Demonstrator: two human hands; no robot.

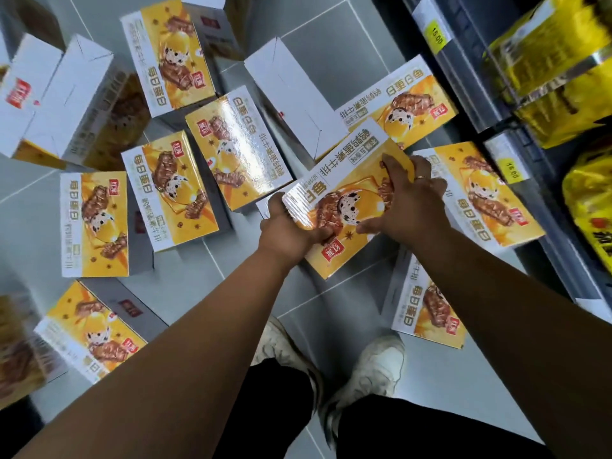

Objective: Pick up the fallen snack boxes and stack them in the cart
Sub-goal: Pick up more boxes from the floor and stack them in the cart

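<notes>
both hands, left hand and right hand, gripped one snack box by opposite edges just above the floor; stiff, glossy card, likely light but slippery, best held at edges.

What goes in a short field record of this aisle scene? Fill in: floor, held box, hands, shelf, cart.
floor: grey tiles, many snack boxes scattered
held box: yellow, tilted, above the others
left hand: grips its near-left corner
right hand: grips its right side
shelf: yellow packets, price tags
cart: not in view
</notes>
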